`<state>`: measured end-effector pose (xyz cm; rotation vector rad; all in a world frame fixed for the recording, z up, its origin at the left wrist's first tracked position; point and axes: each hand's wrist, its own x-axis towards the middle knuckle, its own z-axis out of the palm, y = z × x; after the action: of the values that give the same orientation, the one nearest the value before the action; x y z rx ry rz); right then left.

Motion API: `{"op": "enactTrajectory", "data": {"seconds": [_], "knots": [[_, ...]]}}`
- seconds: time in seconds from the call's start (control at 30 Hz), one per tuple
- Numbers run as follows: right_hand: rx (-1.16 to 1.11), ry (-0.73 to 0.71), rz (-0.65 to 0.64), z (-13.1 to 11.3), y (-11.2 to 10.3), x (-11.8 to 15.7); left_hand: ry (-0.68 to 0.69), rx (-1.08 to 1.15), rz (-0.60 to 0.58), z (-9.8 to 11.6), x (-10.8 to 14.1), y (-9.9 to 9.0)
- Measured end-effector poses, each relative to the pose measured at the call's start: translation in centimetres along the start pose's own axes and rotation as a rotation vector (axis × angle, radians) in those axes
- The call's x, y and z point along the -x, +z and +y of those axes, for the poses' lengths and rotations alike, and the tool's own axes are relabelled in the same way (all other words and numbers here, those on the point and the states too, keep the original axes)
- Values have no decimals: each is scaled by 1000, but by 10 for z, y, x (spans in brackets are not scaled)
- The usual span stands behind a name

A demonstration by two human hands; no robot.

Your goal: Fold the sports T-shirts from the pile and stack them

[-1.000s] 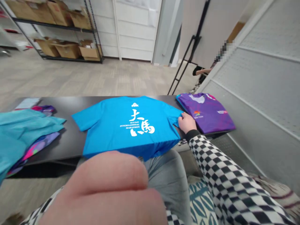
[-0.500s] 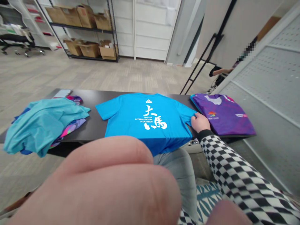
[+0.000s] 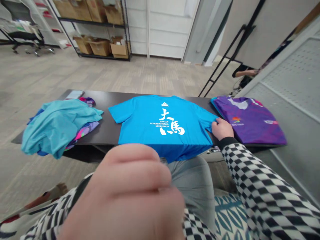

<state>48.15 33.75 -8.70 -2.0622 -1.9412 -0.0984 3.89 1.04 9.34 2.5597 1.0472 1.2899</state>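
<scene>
A bright blue T-shirt (image 3: 142,123) lies spread out with its white print facing up, its hem hanging over the front edge of the dark table (image 3: 110,100). At the right sleeve's end, my right hand (image 3: 222,129) pinches the cloth between thumb and fingers. Close to the camera, my left hand (image 3: 130,196) is blurred and large, its fingers curled in. What it holds, if anything, is hidden. It covers part of the view below the shirt's hem.
Left on the table is a loose heap of turquoise and patterned clothes (image 3: 60,123). A stack of folded shirts, purple on top (image 3: 255,123), lies at the right. Beyond stand a shelf with cardboard boxes (image 3: 100,46) and a board stand (image 3: 222,70). Another person's arm (image 3: 246,72) shows behind a panel.
My left hand has drawn back from the camera and looks smaller, with its checkered sleeve now showing. The view has turned slightly left. My right hand keeps its pinch on the sleeve.
</scene>
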Motion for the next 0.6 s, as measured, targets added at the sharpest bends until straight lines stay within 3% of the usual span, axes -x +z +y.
{"op": "enactTrajectory", "data": {"seconds": [0.03, 0.1, 0.17, 0.27, 0.33, 0.47, 0.6], "knots": [[4, 3, -10, 1, 0, 0, -11, -13, 34, -14, -6, 4], [15, 8, -40, 6, 2, -2, -74, -105, 107, -62, -3, 17], [22, -14, -59, 12, 6, -5, -300, -306, 69, -126, 15, 26], [25, -26, -54, 17, 12, -9, -564, -493, 137, -218, 49, 23], [15, -19, -46, 19, 14, -10, -623, -532, 124, -264, 63, 14], [-24, -21, -29, 20, 15, -11, -708, -528, -128, -324, 66, 2], [-121, 4, 26, 24, 21, -13, -878, -625, -389, -354, 63, 1]]}}
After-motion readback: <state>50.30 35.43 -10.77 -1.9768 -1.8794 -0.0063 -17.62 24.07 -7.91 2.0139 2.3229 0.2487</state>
